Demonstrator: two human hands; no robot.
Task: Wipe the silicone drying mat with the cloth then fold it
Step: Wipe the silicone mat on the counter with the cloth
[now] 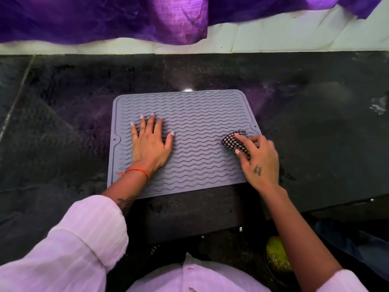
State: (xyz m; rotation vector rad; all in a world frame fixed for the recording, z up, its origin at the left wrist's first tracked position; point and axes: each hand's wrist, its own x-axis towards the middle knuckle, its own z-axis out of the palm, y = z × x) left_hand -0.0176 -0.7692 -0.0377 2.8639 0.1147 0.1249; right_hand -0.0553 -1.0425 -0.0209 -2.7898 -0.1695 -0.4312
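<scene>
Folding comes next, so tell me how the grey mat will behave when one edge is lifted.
The silicone mat lies thin and flat on the counter, so it will probably droop and fold easily. The left hand pressed flat on it suggests it slides when wiped. Glints between ridges hint it's wet, maybe slippery.

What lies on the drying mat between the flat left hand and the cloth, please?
In the head view, only bare wavy mat lies between the left hand and the checked cloth held by the right hand.

Home kitchen: dark stone counter [210, 70], pale tiled wall [273, 36], drying mat [200, 123].
</scene>
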